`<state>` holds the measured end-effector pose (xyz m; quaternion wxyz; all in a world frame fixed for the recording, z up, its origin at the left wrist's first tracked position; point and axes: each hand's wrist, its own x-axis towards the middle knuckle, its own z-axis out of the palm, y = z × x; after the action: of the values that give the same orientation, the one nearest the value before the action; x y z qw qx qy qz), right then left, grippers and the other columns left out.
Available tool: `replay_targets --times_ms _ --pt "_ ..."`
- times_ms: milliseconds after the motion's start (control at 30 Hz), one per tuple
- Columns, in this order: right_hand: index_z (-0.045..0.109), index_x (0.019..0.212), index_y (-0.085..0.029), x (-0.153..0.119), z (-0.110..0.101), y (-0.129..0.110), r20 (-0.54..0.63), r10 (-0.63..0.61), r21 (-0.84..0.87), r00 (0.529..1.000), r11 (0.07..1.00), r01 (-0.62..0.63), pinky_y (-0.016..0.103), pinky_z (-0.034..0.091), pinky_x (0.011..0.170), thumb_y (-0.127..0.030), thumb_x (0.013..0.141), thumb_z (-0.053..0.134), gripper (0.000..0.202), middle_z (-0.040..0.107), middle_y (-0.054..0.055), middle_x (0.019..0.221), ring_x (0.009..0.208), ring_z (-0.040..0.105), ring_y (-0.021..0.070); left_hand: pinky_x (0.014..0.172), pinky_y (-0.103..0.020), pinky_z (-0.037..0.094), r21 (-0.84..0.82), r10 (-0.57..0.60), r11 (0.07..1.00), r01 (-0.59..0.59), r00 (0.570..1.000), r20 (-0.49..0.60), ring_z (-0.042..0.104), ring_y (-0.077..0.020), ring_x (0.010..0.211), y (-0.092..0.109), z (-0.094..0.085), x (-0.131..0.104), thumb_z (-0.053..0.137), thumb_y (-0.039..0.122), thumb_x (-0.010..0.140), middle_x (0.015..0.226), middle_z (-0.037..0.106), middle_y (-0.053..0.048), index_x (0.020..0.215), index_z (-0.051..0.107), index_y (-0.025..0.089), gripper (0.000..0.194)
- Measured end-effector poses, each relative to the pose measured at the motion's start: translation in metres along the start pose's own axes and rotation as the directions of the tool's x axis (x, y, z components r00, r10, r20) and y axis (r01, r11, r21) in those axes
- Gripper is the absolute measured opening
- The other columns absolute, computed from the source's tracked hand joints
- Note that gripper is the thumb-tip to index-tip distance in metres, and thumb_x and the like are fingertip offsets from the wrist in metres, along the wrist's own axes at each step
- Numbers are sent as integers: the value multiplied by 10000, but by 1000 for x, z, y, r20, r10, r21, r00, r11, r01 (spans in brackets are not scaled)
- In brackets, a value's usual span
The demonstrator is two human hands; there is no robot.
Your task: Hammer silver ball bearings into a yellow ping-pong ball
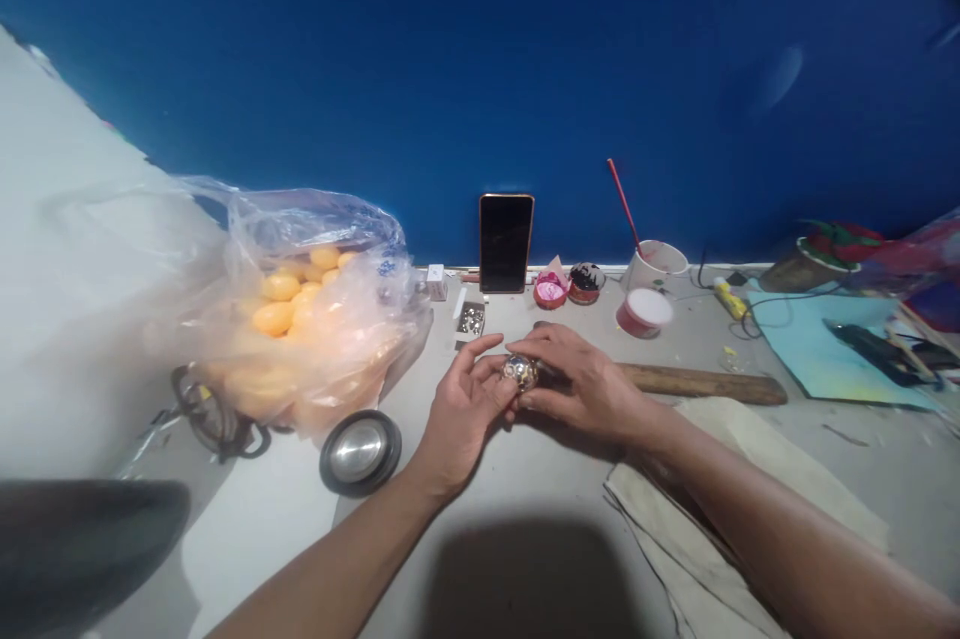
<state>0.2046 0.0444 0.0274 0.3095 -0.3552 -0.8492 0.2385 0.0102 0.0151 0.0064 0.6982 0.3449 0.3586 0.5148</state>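
A small shiny ball (pixel 520 372), studded with silver, gold and dark pieces, is held between my two hands above the middle of the table. My left hand (pixel 466 409) grips it from the left, its thumb across the front. From the right, my right hand (pixel 581 384) curls its fingertips against the top and lower side of the ball. Behind the right hand lies a wooden handle (pixel 705 384), its left end hidden. A small open box of shiny stones (pixel 471 319) stands just beyond my left fingers.
Left are a clear plastic bag of yellow egg-shaped pieces (pixel 281 304) and a round metal dish with black rim (pixel 361 453). A phone (pixel 506 244) leans on the blue wall. Right are small tubs (pixel 644 313), a cup with a red stick (pixel 654 264), blue paper (pixel 817 349) and cloth (pixel 757 479).
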Motion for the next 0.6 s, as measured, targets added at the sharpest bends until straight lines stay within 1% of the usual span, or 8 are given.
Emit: replay_targets --times_ms 33,100,200,267,367,433,500,600 --pt "619 1278 -247 -1 4 -1 -46 -9 4 999 1000 9 436 516 960 -304 928 720 369 673 109 1223 1145 619 269 598 -232 488 0 5 1000 -5 1000 -2 611 -102 684 0 0 0 893 365 759 999 691 -35 1290 546 213 652" --pt "641 1153 -231 -1 10 -3 -161 0 -2 987 1000 0 427 522 926 -287 870 784 322 681 97 1155 1088 629 265 602 -231 485 7 14 1000 -14 1000 4 595 -95 661 -2 0 0 866 392 791 934 689 -21 1233 570 196 567" --pt "616 1006 -216 -1 14 -7 -284 70 -43 956 995 -85 402 521 835 -266 792 830 306 689 78 1048 975 638 258 615 -239 492 25 8 1000 -9 999 48 589 -93 644 -5 2 -2 804 449 848 878 682 -19 1135 612 166 446" --pt "605 945 -213 -1 15 -9 -304 89 -106 949 986 -126 391 507 775 -275 780 827 284 690 70 977 892 633 252 609 -241 491 28 -5 1000 4 998 66 597 -100 651 -7 3 -3 813 438 838 895 693 -26 1123 618 168 439" --pt "604 885 -208 -2 16 -10 -288 51 -229 956 966 -121 393 481 730 -279 786 810 239 671 51 860 791 614 245 601 -224 471 30 -4 1000 3 999 48 596 -101 671 -6 5 -3 861 387 787 908 697 -17 1091 618 184 439" --pt "628 950 -200 -3 17 -10 -268 28 -265 963 959 -101 400 482 734 -261 807 785 221 682 57 871 795 622 253 641 -225 479 64 35 997 -38 999 39 613 -114 729 -5 5 -4 856 382 789 915 696 -17 1077 628 187 416" --pt "633 1128 -190 -5 18 -9 -236 -9 -255 972 965 -53 411 501 769 -237 852 740 300 716 83 963 855 649 267 713 -242 499 141 99 984 -105 994 48 632 -137 816 -3 5 -4 830 384 814 948 698 -29 1083 643 184 384" --pt "548 1366 -194 -7 20 -6 -182 -112 -183 977 980 78 411 530 827 -214 938 640 438 737 112 1108 954 676 263 773 -262 507 278 199 939 -204 979 49 625 -150 870 -4 3 -7 789 358 849 968 685 -27 1115 639 191 348"
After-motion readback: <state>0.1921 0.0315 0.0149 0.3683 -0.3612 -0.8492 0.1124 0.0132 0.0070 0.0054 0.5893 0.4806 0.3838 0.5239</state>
